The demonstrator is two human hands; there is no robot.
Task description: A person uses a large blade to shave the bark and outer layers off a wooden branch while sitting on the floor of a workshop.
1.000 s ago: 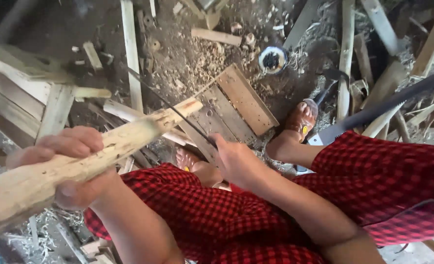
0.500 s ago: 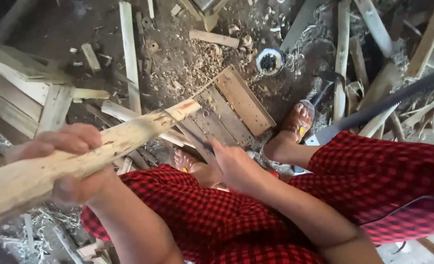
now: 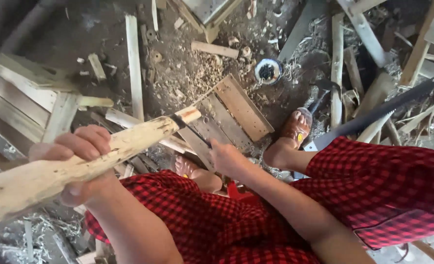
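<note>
Floor: shavings, offcuts.
Left hand [image 3: 77, 159]: clamps wooden pole [image 3: 70, 164].
Right hand [image 3: 226, 156]: grips knife [image 3: 193, 131], carving pole tip.
Next: controlled strokes.

No packages, labels, signs or screens in view. Only bare wood, shavings and offcuts on the floor; nothing with a wrapper, tag or display.
</note>
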